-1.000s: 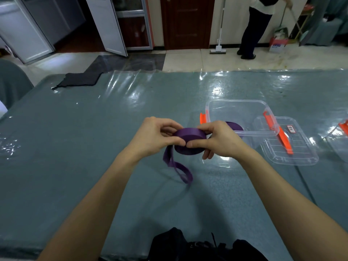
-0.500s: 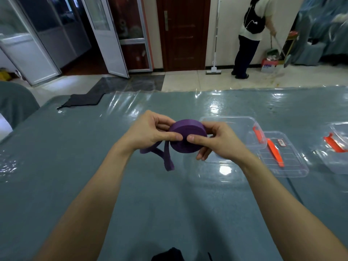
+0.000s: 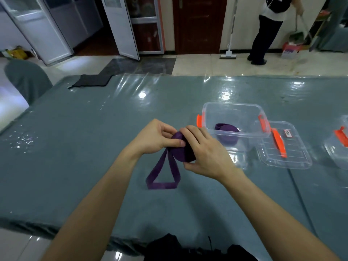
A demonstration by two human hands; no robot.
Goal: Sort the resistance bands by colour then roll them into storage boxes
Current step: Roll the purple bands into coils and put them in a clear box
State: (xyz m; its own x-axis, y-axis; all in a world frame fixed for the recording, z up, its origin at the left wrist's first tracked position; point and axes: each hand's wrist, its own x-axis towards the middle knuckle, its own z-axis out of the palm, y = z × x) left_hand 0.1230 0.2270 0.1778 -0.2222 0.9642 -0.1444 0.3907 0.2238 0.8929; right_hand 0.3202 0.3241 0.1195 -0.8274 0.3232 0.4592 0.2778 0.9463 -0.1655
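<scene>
Nearest the body, a dark bag (image 3: 188, 247) shows below the edge of the surface (image 3: 84, 147), a teal cloth under glossy, wrinkled clear film. Just beyond it the loose tail (image 3: 162, 185) of the band lies flat on the film: 2 matte purple strands joined in a loop, its long axis running from the person up to the roll (image 3: 181, 152). That thick, tight roll sits between both hands. The left grip (image 3: 156, 137) pinches it with the thumb on the strap, and the right grip (image 3: 205, 153) is curled around its right side. Whether it touches the cloth I cannot tell. The tail looks due to be wound in next, feeding from the near left. Beyond and to the right, closer to the right grip, stands the clear hard-plastic storage box (image 3: 233, 106) with orange latches, holding 1 rolled purple band (image 3: 227, 132). Its lid (image 3: 293, 159) lies just beside it.
</scene>
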